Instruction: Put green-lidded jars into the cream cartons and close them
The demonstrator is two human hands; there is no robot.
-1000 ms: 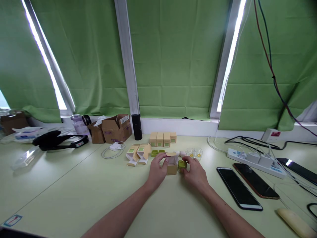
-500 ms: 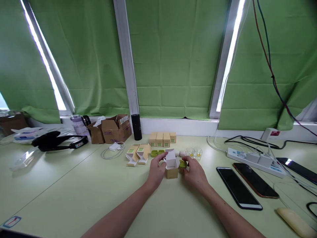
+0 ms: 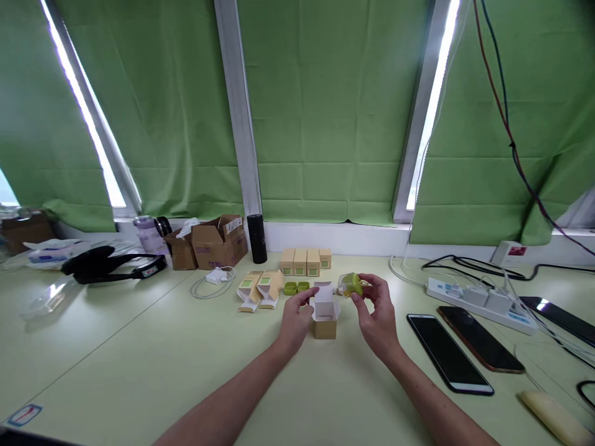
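Observation:
A small cardboard box [image 3: 325, 328] stands upright with its white-lined lid raised. My left hand [image 3: 295, 319] is closed on the box's left side, fingers at the flap. To the right of the box and above the table, my right hand [image 3: 380, 316] pinches a small green plastic cup [image 3: 354, 284] between thumb and fingers. Clear plastic with a yellow spot shows around the cup's left side; whether it belongs to the cup I cannot tell. Two more green cups [image 3: 296, 287] sit just behind my left hand.
Several closed small boxes [image 3: 300, 262] stand in a row at the back. Two opened cartons [image 3: 260, 290] lie left of them. At right are two phones [image 3: 449, 353] and a power strip [image 3: 478, 303]; at left, a brown carton [image 3: 218, 244] and a black bottle [image 3: 256, 238].
My right hand has lifted the green cup from beside the box, moving it up and to the right, and tilted it. My left hand stays at the box, which has shifted slightly.

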